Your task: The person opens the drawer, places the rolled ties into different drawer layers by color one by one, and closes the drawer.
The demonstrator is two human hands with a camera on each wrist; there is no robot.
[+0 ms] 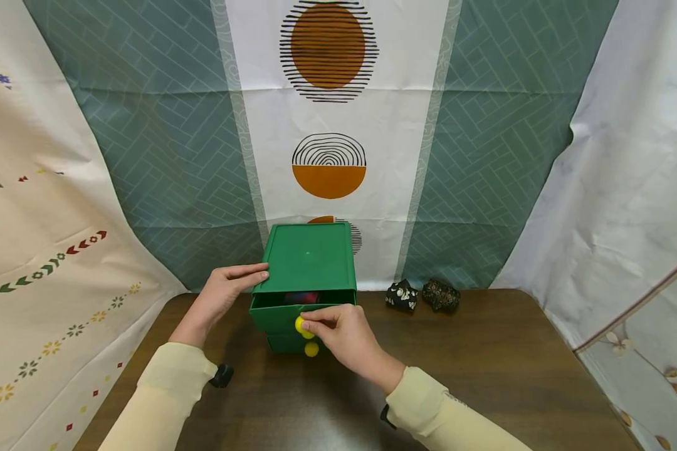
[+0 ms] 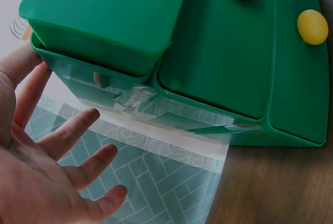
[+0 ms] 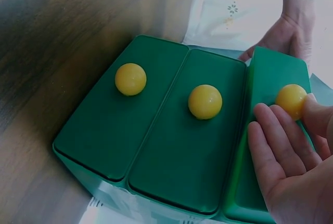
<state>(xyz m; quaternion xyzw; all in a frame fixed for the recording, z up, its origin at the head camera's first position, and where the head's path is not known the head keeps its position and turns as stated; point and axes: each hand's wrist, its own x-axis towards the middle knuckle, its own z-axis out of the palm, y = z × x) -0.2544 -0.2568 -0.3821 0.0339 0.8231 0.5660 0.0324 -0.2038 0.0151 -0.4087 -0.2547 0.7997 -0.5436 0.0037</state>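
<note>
A green chest of three drawers [image 1: 310, 257] with round yellow knobs stands on the table. Its top drawer [image 1: 273, 317] is pulled partly out, and something dark red and blue [image 1: 303, 297] shows inside. Thumb and forefinger of my right hand [image 1: 346, 335] pinch the top drawer's knob [image 3: 289, 101]; the other fingers lie along the drawer front. The middle knob [image 3: 205, 102] and bottom knob [image 3: 130, 79] sit on drawers that are pushed in. At the chest's left side, my left hand [image 1: 225, 291] touches the upper edge with its fingertips, its other fingers spread in the left wrist view.
To the right of the chest, near the back edge of the brown table [image 1: 457, 369], lie two small dark patterned cloth bundles, one black and white [image 1: 402, 295], the other speckled brown [image 1: 441, 295]. A patterned curtain [image 1: 338, 113] hangs close behind the chest.
</note>
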